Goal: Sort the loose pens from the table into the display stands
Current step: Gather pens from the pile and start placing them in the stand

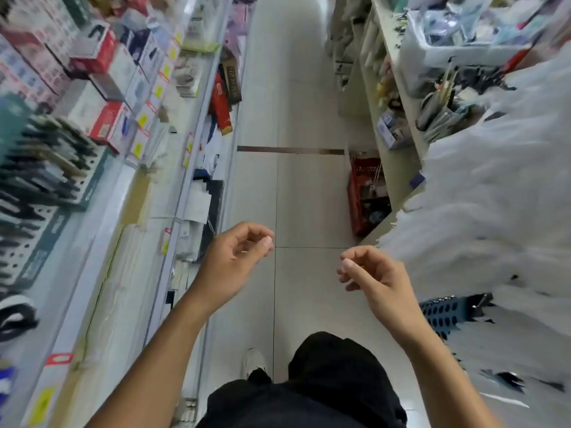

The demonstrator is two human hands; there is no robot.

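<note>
Head view: we are standing in aisle, left hand [230, 261] and right hand [375, 273] hanging loosely curled, holding nothing. Pens [37, 168] sitting upright in display stand [92, 180], far left. Likely light, stiff, smooth; mid-barrel pinch suiting.

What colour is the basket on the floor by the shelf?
The basket is red, seen in the head view, its only view.

Both hands, left hand [230, 261] and right hand [372, 274], hang loosely curled and empty above the tiled aisle floor [306, 196] between stocked shelves [148, 168].
</note>
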